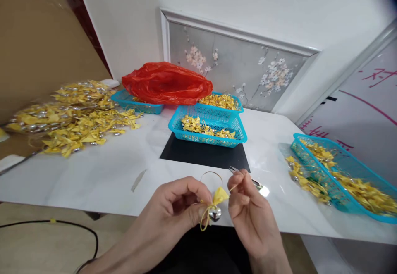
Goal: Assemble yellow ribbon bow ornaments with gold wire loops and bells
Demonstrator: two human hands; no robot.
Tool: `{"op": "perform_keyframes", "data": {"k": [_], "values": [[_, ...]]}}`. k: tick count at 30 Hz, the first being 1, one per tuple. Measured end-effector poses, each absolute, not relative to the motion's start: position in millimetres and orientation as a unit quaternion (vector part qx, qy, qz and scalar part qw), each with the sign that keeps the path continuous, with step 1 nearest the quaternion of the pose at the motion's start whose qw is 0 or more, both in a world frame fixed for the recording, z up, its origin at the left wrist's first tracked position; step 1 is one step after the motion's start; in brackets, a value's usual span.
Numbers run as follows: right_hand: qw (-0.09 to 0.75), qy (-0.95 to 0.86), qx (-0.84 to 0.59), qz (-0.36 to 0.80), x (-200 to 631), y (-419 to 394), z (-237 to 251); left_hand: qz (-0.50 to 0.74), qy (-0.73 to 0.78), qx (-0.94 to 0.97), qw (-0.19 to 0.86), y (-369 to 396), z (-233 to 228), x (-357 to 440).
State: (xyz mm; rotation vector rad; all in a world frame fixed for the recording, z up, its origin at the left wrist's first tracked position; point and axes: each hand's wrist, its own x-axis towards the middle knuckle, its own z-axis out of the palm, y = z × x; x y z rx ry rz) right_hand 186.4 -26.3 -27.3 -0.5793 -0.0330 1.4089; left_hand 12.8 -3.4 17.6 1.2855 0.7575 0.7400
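Red plastic (167,83) partly covers blue baskets (145,108) beyond the hands (180,208) (252,216), which pinch a yellow ornament (220,195) and cord (233,188).

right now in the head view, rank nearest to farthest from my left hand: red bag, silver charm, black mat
1. Silver charm: at your left hand
2. Black mat: ahead on the table
3. Red bag: farther back, toward the left

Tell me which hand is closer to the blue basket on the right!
Right. The right hand is left of the blue basket; the left hand is farther left.
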Motion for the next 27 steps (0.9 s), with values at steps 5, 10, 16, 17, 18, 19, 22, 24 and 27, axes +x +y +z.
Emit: {"op": "perform_keyframes", "data": {"k": [5,10,16,17,18,19,22,24,27], "values": [[0.745,-0.022,-0.242,0.622,196.9,-26.6,-24.1,0.311,0.348,0.562,0.683,-4.8,17.7,12.5],[0.765,-0.041,-0.257,0.589,202.4,-26.7,-30.7,0.305,0.344,0.569,0.682,-5.2,18.1,12.7],[0.785,-0.064,-0.278,0.549,214.2,-27.6,-35.4,0.299,0.326,0.573,0.690,-5.2,17.1,10.4],[0.790,-0.070,-0.282,0.540,216.8,-27.3,-36.2,0.299,0.325,0.575,0.688,-5.4,17.5,10.0],[0.794,-0.076,-0.287,0.530,219.4,-26.8,-37.1,0.300,0.326,0.578,0.685,-5.7,18.0,9.7],[0.799,-0.084,-0.291,0.519,221.8,-26.3,-38.0,0.301,0.325,0.581,0.683,-5.9,18.5,9.5],[0.812,-0.108,-0.305,0.486,227.0,-25.1,-40.2,0.306,0.330,0.583,0.677,-6.3,19.1,9.7],[0.816,-0.127,-0.318,0.466,227.0,-25.7,-40.9,0.309,0.330,0.581,0.677,-6.4,18.7,10.1],[0.800,-0.166,-0.346,0.462,219.6,-30.5,-40.4,0.312,0.329,0.590,0.669,-6.6,18.0,10.5]]}}
